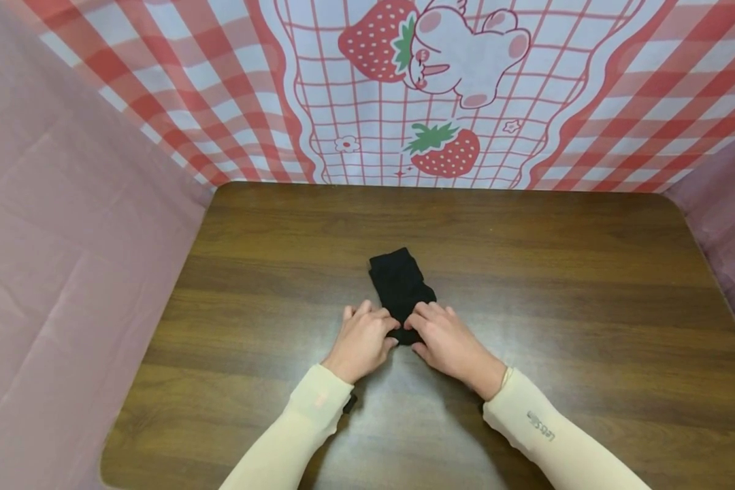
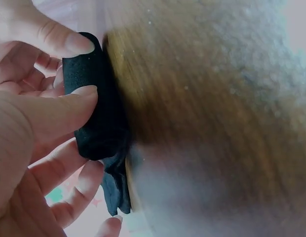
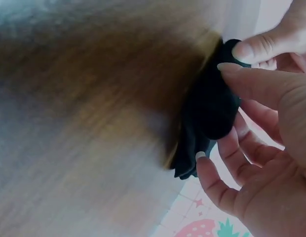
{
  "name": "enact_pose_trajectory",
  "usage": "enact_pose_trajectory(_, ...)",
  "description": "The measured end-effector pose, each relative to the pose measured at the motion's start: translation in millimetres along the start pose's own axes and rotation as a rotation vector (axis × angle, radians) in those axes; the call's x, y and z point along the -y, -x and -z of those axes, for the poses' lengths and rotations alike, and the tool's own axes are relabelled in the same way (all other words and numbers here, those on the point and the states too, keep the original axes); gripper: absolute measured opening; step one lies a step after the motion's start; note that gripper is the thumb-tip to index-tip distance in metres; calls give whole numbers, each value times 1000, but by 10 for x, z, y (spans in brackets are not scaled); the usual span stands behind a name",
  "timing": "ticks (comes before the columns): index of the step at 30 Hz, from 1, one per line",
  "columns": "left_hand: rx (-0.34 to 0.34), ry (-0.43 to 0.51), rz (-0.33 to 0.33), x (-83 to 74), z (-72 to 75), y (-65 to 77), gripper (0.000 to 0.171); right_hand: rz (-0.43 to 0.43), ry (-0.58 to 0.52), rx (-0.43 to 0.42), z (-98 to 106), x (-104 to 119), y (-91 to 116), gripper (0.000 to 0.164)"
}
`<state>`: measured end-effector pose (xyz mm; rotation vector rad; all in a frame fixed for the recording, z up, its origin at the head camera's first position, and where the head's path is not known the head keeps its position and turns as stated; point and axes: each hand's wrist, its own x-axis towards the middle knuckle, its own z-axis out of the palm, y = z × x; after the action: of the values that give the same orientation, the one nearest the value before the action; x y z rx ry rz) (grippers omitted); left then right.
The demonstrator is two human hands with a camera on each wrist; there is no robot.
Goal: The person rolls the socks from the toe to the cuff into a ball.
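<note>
You have both hands partly curled, the left hand (image 1: 360, 341) and right hand (image 1: 452, 344) pinching the rolled near end of the black cloth (image 1: 398, 278) side by side. It lies on the wooden worktop (image 1: 251, 272), its flat far end toward the strawberry-patterned curtain (image 1: 337, 102).

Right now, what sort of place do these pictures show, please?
Probably a curtained-off indoor work corner, perhaps arranged for recording, though I cannot be sure: a wood-grain table fills the space, a pink cloth hangs beside it, and a red-checked strawberry cloth beyond.
</note>
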<state>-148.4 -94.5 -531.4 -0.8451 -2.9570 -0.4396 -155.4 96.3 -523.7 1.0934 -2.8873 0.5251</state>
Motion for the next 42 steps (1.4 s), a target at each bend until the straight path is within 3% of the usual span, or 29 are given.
enact_pose_trajectory(5, 0, 46, -5, 13, -11, 3, 19, 24, -4, -31, -27, -17, 0, 25)
enact_pose_trajectory(10, 22, 74, 5, 6, -4, 7, 21, 25, -13, 0, -9, -44, -19, 21)
enact_pose_trajectory(15, 33, 15, 10, -24, 0, 24, 27, 20, -34, 50, 22, -47, -38, 19)
enact_pose_trajectory(19, -6, -37, -5, -46, -19, 34, 31, 19, -59, 83, 52, -45, -51, 17)
enact_pose_trajectory(27, -51, -61, -33, -69, -25, 36, 23, 10, -95, 107, 76, -39, -54, 17)
enact_pose_trajectory(32, -29, -67, -23, -70, -19, 22, 20, -23, -37, 78, 60, 18, -30, 23)
enact_pose_trajectory(37, -20, -62, -8, -59, -13, -3, 18, -42, 17, -7, 12, 68, 19, 33)
enact_pose_trajectory(42, -15, -48, -2, -45, -25, -15, 17, -23, 26, -61, -27, 53, 32, 30)
